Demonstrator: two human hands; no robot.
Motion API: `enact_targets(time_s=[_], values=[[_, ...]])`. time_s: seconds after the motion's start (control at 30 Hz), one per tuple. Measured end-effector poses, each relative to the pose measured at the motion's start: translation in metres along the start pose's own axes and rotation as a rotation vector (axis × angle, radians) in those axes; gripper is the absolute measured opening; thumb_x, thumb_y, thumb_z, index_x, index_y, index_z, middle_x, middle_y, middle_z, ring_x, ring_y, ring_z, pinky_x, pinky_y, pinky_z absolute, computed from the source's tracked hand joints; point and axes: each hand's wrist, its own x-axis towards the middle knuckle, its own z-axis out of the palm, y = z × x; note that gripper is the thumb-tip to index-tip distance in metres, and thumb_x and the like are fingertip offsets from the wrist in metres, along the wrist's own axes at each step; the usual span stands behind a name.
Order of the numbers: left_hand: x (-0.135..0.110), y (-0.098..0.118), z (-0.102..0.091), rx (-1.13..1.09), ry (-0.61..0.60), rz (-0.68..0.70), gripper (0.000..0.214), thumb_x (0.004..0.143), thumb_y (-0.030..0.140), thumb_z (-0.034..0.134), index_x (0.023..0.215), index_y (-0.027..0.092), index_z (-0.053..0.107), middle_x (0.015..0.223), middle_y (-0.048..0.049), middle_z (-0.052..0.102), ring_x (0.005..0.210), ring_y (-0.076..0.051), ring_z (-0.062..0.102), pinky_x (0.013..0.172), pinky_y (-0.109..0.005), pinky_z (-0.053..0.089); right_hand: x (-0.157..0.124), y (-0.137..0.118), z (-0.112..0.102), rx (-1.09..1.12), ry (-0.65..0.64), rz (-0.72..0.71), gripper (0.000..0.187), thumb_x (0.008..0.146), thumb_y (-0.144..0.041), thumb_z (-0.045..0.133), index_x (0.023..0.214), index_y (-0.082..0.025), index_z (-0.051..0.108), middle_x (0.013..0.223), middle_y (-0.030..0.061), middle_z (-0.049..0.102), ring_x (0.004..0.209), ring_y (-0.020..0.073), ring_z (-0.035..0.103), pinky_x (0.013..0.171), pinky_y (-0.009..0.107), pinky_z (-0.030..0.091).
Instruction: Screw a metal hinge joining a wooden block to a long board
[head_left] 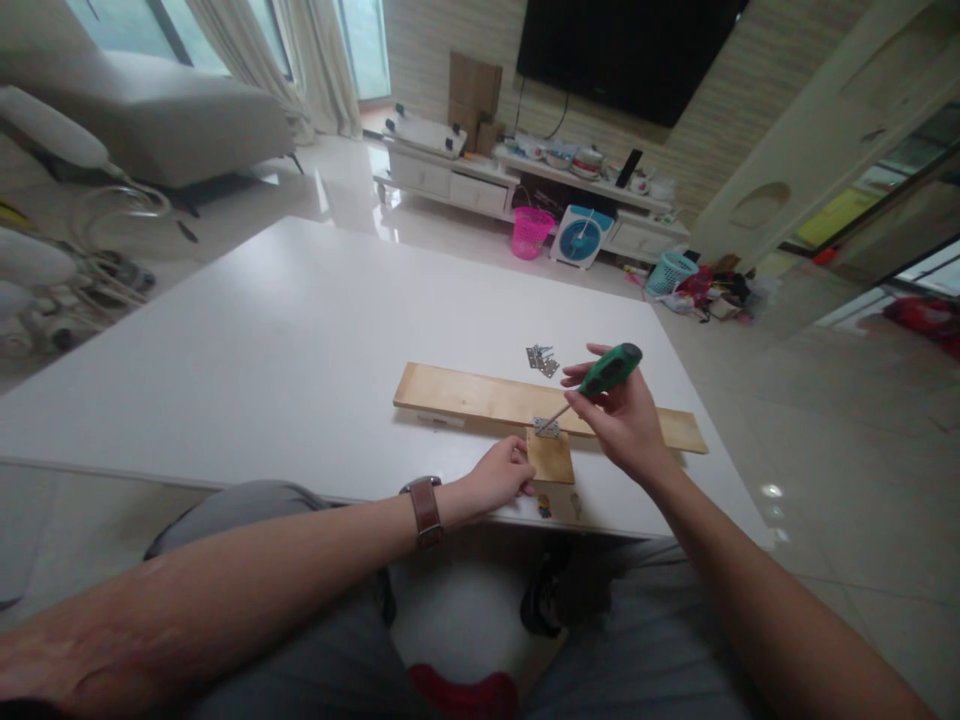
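Observation:
My right hand (626,420) grips a screwdriver (611,369) with a green and black handle. Its shaft slants down to the left, and the tip meets a small metal hinge (547,428). That hinge lies where a long wooden board (480,396) meets a short wooden block (551,459). With fingers curled, my left hand (501,474) holds the block's left side near the table edge. Beyond the board, several loose hinges (541,358) and what look like screws lie in a small pile.
The white table (300,330) stretches away to the left. Past it stand a pink basket (531,232), a blue and white fan (580,238) and a white TV cabinet (480,192). Stickers (544,506) show near the front edge. A sofa (187,120) is at the far left.

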Motion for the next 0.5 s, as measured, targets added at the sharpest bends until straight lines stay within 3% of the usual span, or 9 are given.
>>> enact_targets(time_s=[0.17, 0.33, 0.5], values=[[0.000, 0.000, 0.000, 0.022, 0.013, -0.005, 0.020, 0.085, -0.002, 0.052, 0.096, 0.015, 0.054, 0.065, 0.0052, 0.057, 0.053, -0.010, 0.058, 0.052, -0.020, 0.042, -0.003, -0.007, 0.000, 0.036, -0.049, 0.037, 0.060, 0.082, -0.027, 0.078, 0.133, -0.028, 0.047, 0.105, 0.0052, 0.071, 0.098, 0.0236, 0.073, 0.079, 0.037, 0.061], [0.000, 0.000, -0.001, 0.018, 0.009, 0.002, 0.020, 0.085, -0.002, 0.053, 0.094, 0.015, 0.053, 0.065, 0.0053, 0.058, 0.053, -0.010, 0.058, 0.051, -0.021, 0.041, -0.001, -0.003, -0.001, 0.051, -0.082, 0.016, 0.042, 0.087, -0.029, 0.072, 0.124, -0.027, 0.051, 0.108, 0.0073, 0.072, 0.103, 0.0241, 0.072, 0.079, 0.036, 0.060], [-0.002, 0.003, 0.000, 0.021, 0.009, -0.013, 0.020, 0.086, -0.002, 0.052, 0.096, 0.015, 0.053, 0.064, 0.0051, 0.057, 0.053, -0.011, 0.058, 0.053, -0.021, 0.043, 0.002, 0.004, -0.003, -0.061, -0.014, -0.009, 0.050, 0.080, -0.035, 0.083, 0.121, -0.026, 0.057, 0.100, 0.0031, 0.070, 0.082, 0.0189, 0.068, 0.067, 0.032, 0.057]])
